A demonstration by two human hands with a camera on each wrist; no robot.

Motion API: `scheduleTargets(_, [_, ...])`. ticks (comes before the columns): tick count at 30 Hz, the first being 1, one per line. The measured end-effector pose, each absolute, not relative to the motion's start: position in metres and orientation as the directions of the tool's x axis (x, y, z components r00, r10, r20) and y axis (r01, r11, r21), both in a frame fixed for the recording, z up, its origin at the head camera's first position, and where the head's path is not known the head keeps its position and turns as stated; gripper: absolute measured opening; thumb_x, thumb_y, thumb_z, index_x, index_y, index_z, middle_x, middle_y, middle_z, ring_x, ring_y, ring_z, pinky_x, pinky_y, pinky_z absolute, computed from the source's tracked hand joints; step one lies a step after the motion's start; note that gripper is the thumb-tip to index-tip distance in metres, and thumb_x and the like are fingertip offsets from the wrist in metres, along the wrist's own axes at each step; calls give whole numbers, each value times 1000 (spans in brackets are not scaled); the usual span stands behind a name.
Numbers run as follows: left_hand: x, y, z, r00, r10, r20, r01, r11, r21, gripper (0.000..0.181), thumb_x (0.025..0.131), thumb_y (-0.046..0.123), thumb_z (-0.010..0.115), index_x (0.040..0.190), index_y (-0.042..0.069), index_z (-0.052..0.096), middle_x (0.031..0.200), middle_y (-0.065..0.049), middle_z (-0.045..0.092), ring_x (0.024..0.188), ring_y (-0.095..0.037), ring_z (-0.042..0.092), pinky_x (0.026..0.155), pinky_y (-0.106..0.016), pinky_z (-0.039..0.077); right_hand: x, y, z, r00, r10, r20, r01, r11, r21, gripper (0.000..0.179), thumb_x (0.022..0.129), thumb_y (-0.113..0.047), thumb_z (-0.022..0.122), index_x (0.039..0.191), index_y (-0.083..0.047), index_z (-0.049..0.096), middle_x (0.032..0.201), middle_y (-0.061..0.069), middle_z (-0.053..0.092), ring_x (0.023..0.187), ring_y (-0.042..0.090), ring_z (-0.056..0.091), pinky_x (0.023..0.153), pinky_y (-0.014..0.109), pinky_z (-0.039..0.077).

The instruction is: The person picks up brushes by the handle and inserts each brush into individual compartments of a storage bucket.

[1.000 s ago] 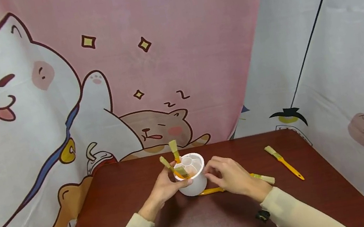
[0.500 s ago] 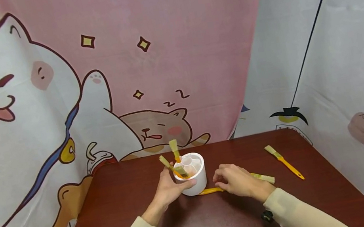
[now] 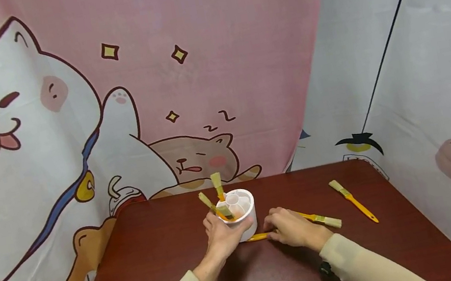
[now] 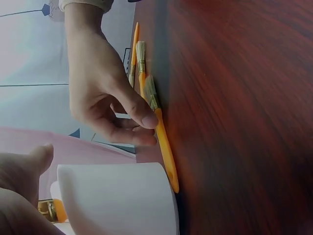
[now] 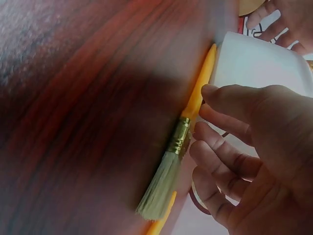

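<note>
The nearest brush (image 5: 181,133) lies flat on the counter (image 3: 159,251), its handle end just beside the foot of the white holder (image 4: 117,196) and its bristles pointing to my right. At the handle, near the metal band, is my right hand (image 3: 293,227); its thumb and fingers are loosely curved and apart, and whether they already touch I cannot tell. I judge the step is to pick this brush up: I should close on the handle from both sides, away from the bristles, and raise it without knocking the holder. My left hand (image 3: 222,238) is around the near left side of the holder, its fingers spread, their contact unclear; a light steadying would be wise, because three brushes (image 3: 216,181) lean in it. Farther right are a second brush (image 3: 320,218) and a third brush (image 3: 354,201).

Compared with half a second ago, my right hand has gone lower to the handle, so more of the second brush shows. My left thumb reaches farther across the holder's front. The brushes stay in their places.
</note>
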State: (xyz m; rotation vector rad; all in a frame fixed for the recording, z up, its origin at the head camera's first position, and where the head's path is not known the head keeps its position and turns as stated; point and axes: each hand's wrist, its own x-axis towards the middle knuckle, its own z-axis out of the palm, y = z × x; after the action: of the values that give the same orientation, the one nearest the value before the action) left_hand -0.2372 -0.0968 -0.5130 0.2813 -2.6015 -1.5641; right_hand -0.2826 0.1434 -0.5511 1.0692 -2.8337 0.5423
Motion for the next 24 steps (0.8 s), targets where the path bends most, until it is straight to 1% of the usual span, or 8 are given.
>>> scheduleTargets(4, [-240,-97,-516,-977,-214,-5,-107,464,879,120,83,58,101,160,-10,38,154,-32,45,143,-51,52,123,-71,49,-284,142,-554,-746,-639,190,-665,692,-282,12,96,-15,96,106,-14,89,99,0,78,89,12,69,83,35,64])
scheduleTargets(7, [-239,-100,-517,-979,-204,-5,-99,454,886,116,86,56,100,158,-11,39,152,-33,46,142,-51,53,124,-71,48,-285,142,-555,-736,-648,194,-676,688,-266,12,96,-13,96,105,-14,89,99,0,79,90,13,71,85,37,66])
scheduleTargets(11, [-240,-106,-515,-988,-154,-21,-86,430,899,115,88,50,100,162,-11,38,156,-33,46,144,-51,54,127,-70,47,-285,143,-554,-724,-663,189,-688,676,-264,11,97,-9,95,104,-14,89,99,1,79,91,14,71,86,37,67])
scheduleTargets(14, [-243,-113,-512,-994,-104,-33,-75,431,899,113,89,47,100,165,-10,38,160,-34,46,146,-50,57,128,-68,48,-285,145,-552,-720,-672,173,-690,670,-274,12,97,-7,94,102,-16,89,98,0,78,92,12,68,84,34,65])
scheduleTargets(17, [-246,-122,-509,-997,-52,-50,-68,430,900,112,90,44,101,167,-9,38,163,-35,47,148,-49,59,128,-68,49,-284,148,-550,-716,-684,139,-691,668,-275,12,97,-9,95,103,-19,90,98,-3,76,92,9,64,83,30,62])
scheduleTargets(20, [-251,-130,-508,-997,-3,-72,-67,417,907,110,91,42,101,168,-7,40,167,-35,49,152,-50,58,130,-69,47,-283,150,-550,-704,-702,113,-702,660,-268,14,98,-10,95,104,-22,91,99,-5,74,90,6,62,82,27,60])
scheduleTargets(24, [-259,-140,-509,-993,57,-101,-73,379,923,106,93,38,100,169,-6,42,171,-33,51,159,-50,54,134,-72,42,-283,155,-549,-675,-730,108,-727,633,-266,16,98,-8,95,106,-22,91,102,-4,73,89,3,64,82,24,61])
